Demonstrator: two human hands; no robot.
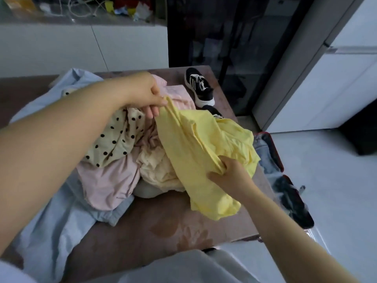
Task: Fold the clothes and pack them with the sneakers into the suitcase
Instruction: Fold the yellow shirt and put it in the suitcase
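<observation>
While left hand [142,94] and right hand [228,174] clamp fingers [152,112] on the yellow shirt [200,139], lifting it may drag clothes [110,180] off the desk [163,221].

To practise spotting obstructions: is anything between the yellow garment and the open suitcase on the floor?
Nothing visible does. The left hand and right hand both grip the yellow garment, and the suitcase lies open on the floor just right of the table, with denim already inside.
</observation>
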